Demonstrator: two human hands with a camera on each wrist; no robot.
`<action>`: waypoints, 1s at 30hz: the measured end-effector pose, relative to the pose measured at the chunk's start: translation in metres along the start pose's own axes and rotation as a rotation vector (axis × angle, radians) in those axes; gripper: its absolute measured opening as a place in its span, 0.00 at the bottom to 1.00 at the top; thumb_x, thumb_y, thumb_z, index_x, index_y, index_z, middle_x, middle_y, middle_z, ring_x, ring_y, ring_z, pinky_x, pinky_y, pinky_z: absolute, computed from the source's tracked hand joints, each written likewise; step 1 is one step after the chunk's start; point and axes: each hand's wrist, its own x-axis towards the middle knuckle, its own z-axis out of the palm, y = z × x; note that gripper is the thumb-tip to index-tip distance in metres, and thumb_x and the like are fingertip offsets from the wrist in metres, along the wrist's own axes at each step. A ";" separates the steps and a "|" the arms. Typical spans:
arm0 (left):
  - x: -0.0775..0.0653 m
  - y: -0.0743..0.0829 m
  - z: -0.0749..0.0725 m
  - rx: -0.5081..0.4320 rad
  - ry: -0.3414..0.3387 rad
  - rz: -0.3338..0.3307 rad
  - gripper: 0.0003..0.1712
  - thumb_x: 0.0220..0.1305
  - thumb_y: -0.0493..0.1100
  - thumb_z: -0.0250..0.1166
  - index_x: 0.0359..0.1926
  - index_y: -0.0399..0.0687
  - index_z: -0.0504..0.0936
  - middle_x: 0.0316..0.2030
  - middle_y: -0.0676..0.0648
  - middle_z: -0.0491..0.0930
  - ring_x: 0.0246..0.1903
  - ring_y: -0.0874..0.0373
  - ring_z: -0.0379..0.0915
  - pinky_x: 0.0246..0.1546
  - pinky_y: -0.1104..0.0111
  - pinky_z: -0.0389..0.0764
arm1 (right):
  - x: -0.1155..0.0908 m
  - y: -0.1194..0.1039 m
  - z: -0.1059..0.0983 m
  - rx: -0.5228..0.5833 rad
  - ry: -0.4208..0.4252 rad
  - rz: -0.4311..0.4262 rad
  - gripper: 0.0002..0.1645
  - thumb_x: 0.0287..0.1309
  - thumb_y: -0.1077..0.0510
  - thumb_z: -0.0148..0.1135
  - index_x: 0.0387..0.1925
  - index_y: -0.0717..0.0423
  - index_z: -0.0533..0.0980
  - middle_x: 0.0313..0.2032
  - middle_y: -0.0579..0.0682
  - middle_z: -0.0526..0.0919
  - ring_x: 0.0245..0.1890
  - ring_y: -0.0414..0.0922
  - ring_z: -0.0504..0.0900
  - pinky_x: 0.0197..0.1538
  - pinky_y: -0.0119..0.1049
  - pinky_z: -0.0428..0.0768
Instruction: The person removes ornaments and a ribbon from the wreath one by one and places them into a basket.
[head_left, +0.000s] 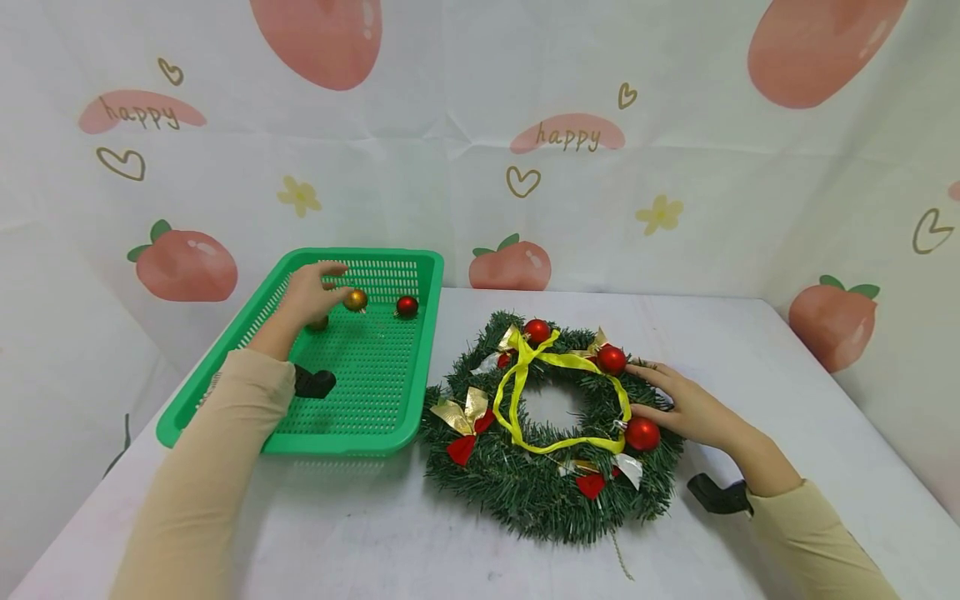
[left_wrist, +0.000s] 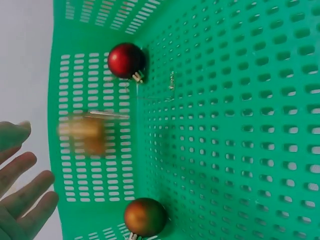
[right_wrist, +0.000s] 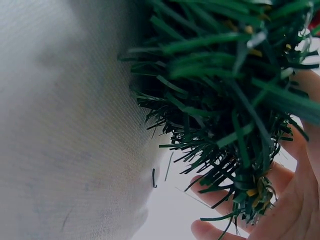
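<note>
Over the green plastic basket (head_left: pixel 360 442), my left hand (head_left: pixel 306 298) has its fingers spread. A gold Christmas ball (head_left: pixel 356 300) shows just beyond its thumb; in the left wrist view the ball (left_wrist: pixel 87 135) is blurred and apart from the fingers. My right hand (head_left: pixel 693 407) holds the right edge of a green tinsel wreath (head_left: pixel 517 492), its fingers around the greenery (right_wrist: pixel 225 100) in the right wrist view. Red balls (head_left: pixel 642 434), gold, red and white bows (head_left: pixel 467 421) and a yellow ribbon (head_left: pixel 517 400) decorate the wreath.
A red ball (head_left: pixel 407 307) lies at the basket's far right, and another gold-brown ball (left_wrist: pixel 145 217) rests at its other end. The basket stands left of the wreath on a white table (head_left: pixel 360 533). A printed cloth (head_left: pixel 420 125) hangs behind.
</note>
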 end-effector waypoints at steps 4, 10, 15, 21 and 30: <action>-0.001 -0.004 -0.003 -0.003 0.011 -0.018 0.29 0.68 0.40 0.53 0.66 0.34 0.60 0.64 0.30 0.61 0.62 0.33 0.60 0.58 0.46 0.70 | 0.000 0.000 0.001 0.003 -0.004 0.009 0.37 0.58 0.49 0.62 0.64 0.62 0.63 0.61 0.69 0.66 0.60 0.67 0.66 0.57 0.65 0.68; -0.001 0.001 -0.002 -0.003 0.014 0.014 0.25 0.68 0.41 0.54 0.63 0.35 0.66 0.63 0.32 0.64 0.60 0.36 0.65 0.56 0.47 0.72 | -0.001 -0.001 0.000 0.009 -0.003 0.012 0.37 0.59 0.49 0.61 0.64 0.63 0.63 0.61 0.70 0.65 0.60 0.68 0.65 0.57 0.66 0.67; -0.005 0.027 0.004 -0.042 -0.018 0.082 0.23 0.68 0.41 0.54 0.61 0.37 0.69 0.62 0.34 0.67 0.59 0.38 0.68 0.55 0.49 0.74 | -0.001 -0.002 0.000 0.011 0.005 -0.001 0.37 0.58 0.49 0.61 0.64 0.63 0.63 0.60 0.69 0.66 0.60 0.67 0.66 0.56 0.65 0.68; -0.009 0.066 0.015 -0.100 -0.090 0.197 0.22 0.66 0.42 0.57 0.59 0.38 0.72 0.59 0.36 0.71 0.57 0.41 0.71 0.54 0.52 0.76 | -0.001 -0.001 0.000 0.013 0.003 -0.004 0.36 0.58 0.50 0.61 0.64 0.63 0.63 0.60 0.68 0.67 0.60 0.66 0.67 0.57 0.64 0.68; -0.024 0.116 0.040 -0.119 -0.168 0.364 0.19 0.64 0.42 0.60 0.55 0.43 0.76 0.55 0.41 0.76 0.53 0.46 0.76 0.53 0.57 0.78 | -0.001 -0.001 0.000 0.014 0.006 -0.007 0.37 0.58 0.50 0.62 0.64 0.62 0.64 0.60 0.67 0.67 0.60 0.66 0.67 0.56 0.64 0.69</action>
